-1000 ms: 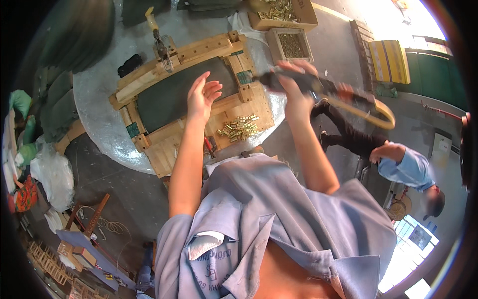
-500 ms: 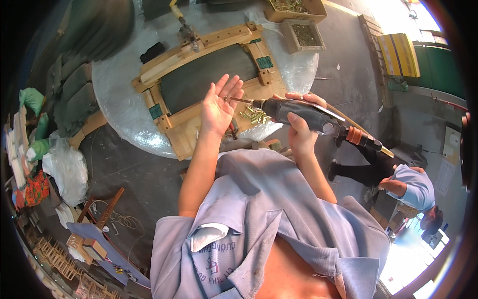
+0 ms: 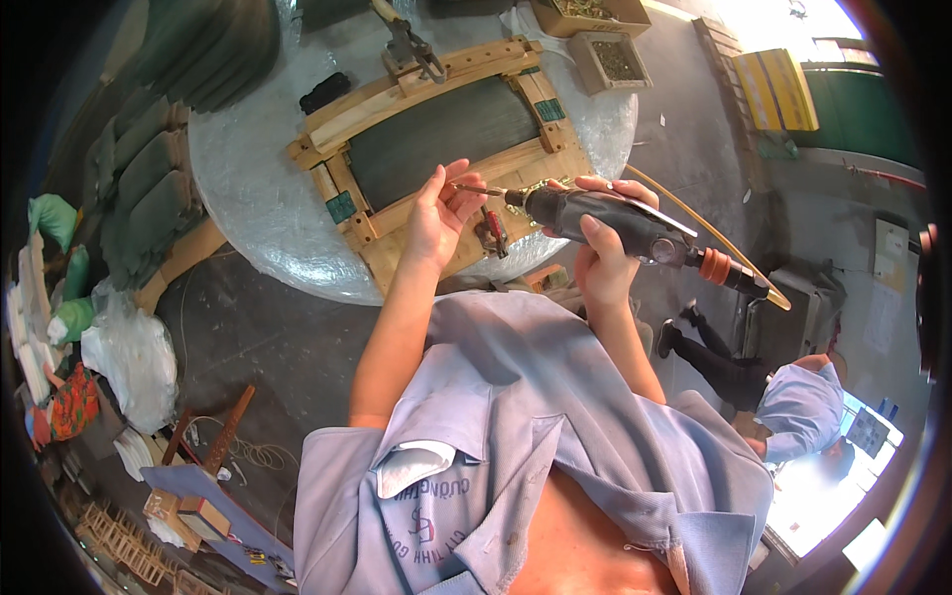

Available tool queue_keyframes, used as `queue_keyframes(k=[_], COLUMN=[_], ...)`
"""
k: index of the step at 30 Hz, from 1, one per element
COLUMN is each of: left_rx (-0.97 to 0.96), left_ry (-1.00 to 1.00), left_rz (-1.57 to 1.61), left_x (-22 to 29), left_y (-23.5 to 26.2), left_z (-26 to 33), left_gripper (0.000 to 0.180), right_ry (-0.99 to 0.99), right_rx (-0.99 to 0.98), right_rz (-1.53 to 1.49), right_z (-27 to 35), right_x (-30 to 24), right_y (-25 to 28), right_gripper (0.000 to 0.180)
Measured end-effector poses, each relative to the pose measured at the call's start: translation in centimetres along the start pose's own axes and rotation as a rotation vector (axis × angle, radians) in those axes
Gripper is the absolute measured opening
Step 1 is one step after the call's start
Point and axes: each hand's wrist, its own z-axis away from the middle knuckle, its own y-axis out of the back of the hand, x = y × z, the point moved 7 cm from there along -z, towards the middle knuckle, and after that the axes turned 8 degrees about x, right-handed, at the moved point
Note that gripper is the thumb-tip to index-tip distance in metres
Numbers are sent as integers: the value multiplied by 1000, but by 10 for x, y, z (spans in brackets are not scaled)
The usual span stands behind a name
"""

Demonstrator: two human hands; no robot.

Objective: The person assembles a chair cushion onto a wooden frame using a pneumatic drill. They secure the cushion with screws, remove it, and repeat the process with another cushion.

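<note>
My right hand (image 3: 598, 260) grips a black pneumatic screwdriver (image 3: 610, 221) with an orange fitting and a hose at its rear. Its thin bit points left toward my left hand (image 3: 439, 213), whose fingertips pinch a screw (image 3: 466, 187) at the bit's tip. Both hands hover above a wooden seat frame (image 3: 436, 149) with a dark panel, lying on a round, plastic-covered table (image 3: 258, 203). A small pile of brass screws (image 3: 535, 186) lies on the frame just beyond the tool.
Two boxes of screws (image 3: 615, 58) stand at the table's far edge, with a metal clamp (image 3: 412, 45) on the frame. Green cushions (image 3: 149, 178) are stacked left of the table. Another person (image 3: 783, 402) in a blue shirt crouches at the right.
The tool has come down and closer to me, its bit now level and pointing left. My left hand has risen off the frame and closed its fingertips at the bit's tip.
</note>
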Motion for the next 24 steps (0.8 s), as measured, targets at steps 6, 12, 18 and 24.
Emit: queue_keyframes(k=[6,12,18,24], left_rx=[-63,-18,44,90], left_ry=[118,96,23,-32], left_rz=[129,180,195,41], left_x=[9,27,39,67], left_y=[20,31,43,72], left_z=[14,17,15,0], left_gripper=[29,23,24,34], right_ry=[10,25,5,-153], right_rx=[33,19,38,116], right_rz=[-19,-16,82,5], right_z=[10,12,5,-10], right_x=[3,17,36,73], right_y=[-20,-35,-53,-87], right_gripper=[57,56,60,60])
